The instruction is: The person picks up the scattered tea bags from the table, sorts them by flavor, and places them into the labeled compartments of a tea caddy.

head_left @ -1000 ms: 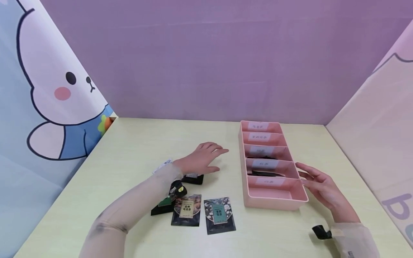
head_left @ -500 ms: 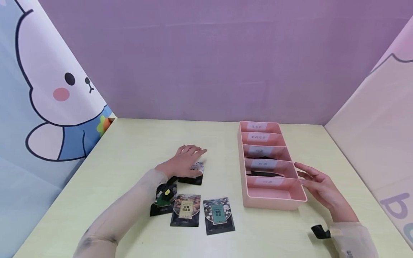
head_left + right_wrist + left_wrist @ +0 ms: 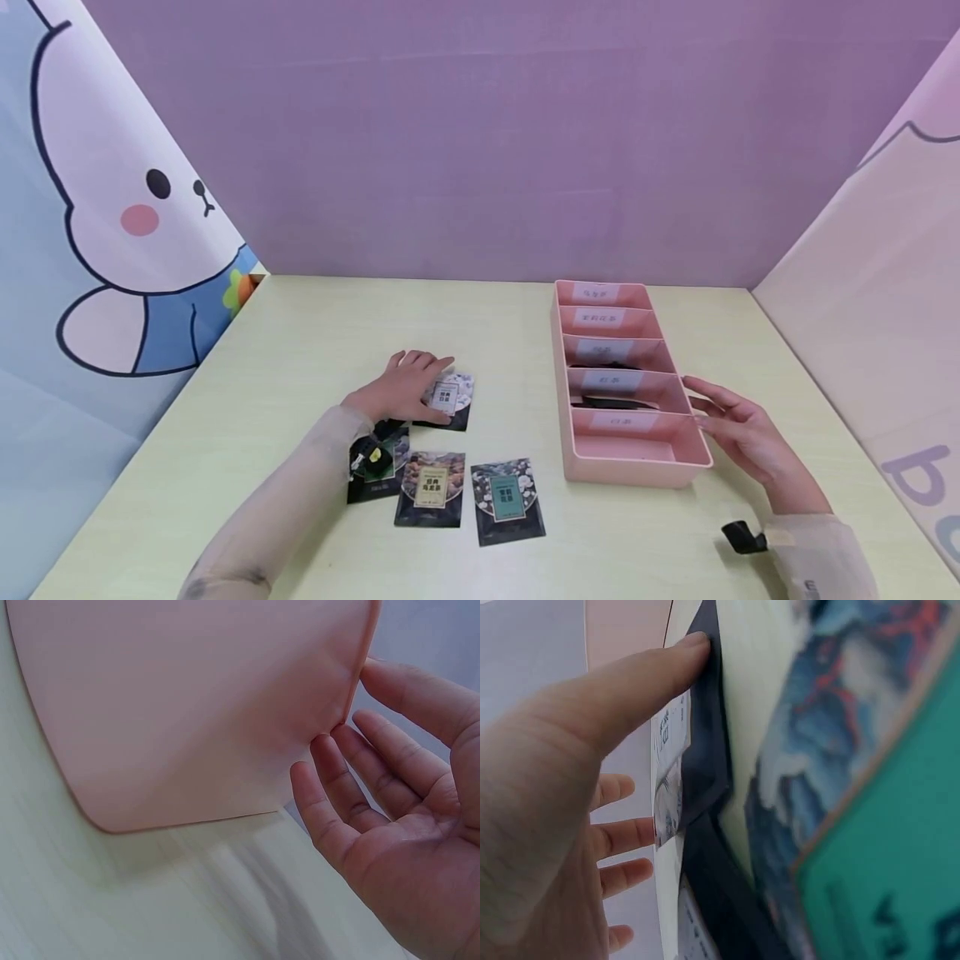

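Observation:
My left hand is spread over a tea sachet with a white label. In the left wrist view its thumb lies on the dark edge of that sachet, the other fingers stretched out beyond. A second dark sachet overlaps it there. Under the left wrist lies a green-labelled sachet, partly hidden by the wrist camera. My right hand touches the right side of a pink divided box, fingertips against its wall and rim, as the right wrist view shows.
A yellow-labelled sachet and a teal-labelled sachet lie side by side at the front. The box has several labelled compartments; dark sachets stand in two of them. A purple backdrop rises behind the table.
My left hand has moved left and back from near the box to the white-labelled sachet, uncovering part of it. My right hand has stayed at the box.

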A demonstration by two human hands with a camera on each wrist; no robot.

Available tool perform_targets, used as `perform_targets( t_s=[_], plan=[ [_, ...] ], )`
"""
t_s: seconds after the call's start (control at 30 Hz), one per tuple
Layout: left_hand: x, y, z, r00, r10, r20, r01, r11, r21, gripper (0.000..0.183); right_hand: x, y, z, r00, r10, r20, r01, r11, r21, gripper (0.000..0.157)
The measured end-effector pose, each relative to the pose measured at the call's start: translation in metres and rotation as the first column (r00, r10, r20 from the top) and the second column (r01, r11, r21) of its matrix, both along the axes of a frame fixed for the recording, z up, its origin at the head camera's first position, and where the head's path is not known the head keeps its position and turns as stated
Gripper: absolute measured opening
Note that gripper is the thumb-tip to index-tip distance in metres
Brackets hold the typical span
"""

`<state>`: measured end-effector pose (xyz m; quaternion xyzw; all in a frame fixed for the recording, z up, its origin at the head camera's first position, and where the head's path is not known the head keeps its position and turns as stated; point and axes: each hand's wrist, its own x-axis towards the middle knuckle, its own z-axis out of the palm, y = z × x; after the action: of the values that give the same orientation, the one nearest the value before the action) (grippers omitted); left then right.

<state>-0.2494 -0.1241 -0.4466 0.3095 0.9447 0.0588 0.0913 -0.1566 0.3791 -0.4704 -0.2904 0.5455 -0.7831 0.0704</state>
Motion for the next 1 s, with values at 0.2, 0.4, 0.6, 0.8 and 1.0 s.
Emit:
perform_targets(
  t_s=[0.2, 0.4, 0.6, 0.8, 1.0],
  plan=[
    [0.001, -0.002, 0.000, 1.000, 0.010, -0.010, -0.010, 1.000, 0.020, 0.100, 0.001, -0.001, 0.000, 1.000, 0.007, 0.003, -0.007, 1.000, -0.005, 0.054],
    [0.002, -0.001, 0.001, 1.000, 0.020, -0.003, -0.020, 0.997, 0.074, 0.103, 0.001, -0.001, 0.002, 1.000, 0.003, 0.003, -0.003, 1.000, -0.004, 0.055],
    [0.000, -0.003, 0.001, 0.994, 0.027, 0.106, -0.051, 0.970, 0.236, 0.096, 0.002, 0.000, 0.003, 1.000, -0.015, 0.018, 0.015, 1.000, 0.019, 0.055],
    [-0.002, -0.008, 0.004, 0.980, 0.027, 0.198, -0.102, 0.919, 0.381, 0.071, 0.001, 0.001, 0.002, 1.000, -0.012, 0.012, 0.011, 1.000, 0.018, 0.056],
    [-0.003, -0.012, 0.013, 0.983, -0.024, 0.182, -0.063, 0.886, 0.459, 0.057, 0.002, 0.001, 0.002, 1.000, -0.015, 0.016, 0.015, 1.000, 0.021, 0.056]
  ],
)
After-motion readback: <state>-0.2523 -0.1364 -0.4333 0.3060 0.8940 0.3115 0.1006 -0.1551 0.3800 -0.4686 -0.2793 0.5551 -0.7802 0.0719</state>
